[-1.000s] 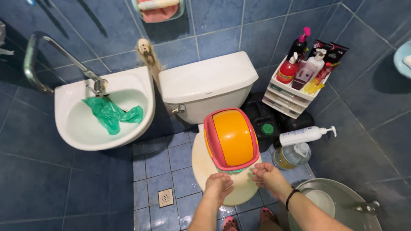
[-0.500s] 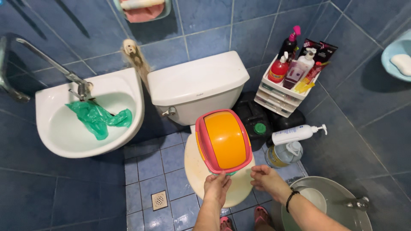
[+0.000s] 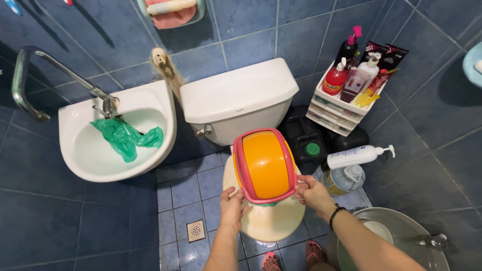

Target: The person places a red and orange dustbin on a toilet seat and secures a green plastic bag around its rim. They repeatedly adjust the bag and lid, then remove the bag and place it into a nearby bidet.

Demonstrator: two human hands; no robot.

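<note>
Blue tiles cover the bathroom walls and floor. At 9 o'clock, a sink (image 3: pixel 150 108) holds a green bag (image 3: pixel 125 136); at 2 o'clock, a drawer unit (image 3: pixel 341 108) carries bottles. On the toilet lid (image 3: pixel 273 223) sits a bin (image 3: pixel 264 164), left hand (image 3: pixel 233 203) and right hand (image 3: pixel 311 191) gripping its near corners, fingers curled round the rim.

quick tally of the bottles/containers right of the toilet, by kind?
Pump and spray bottles in the white drawer caddy: 3 (red, dark with pink top, clear with white pump)
White pump bottle lying on its side: 1
Clear jug beneath it: 1
Black jerrycan with green cap: 1
Total: 6
</note>
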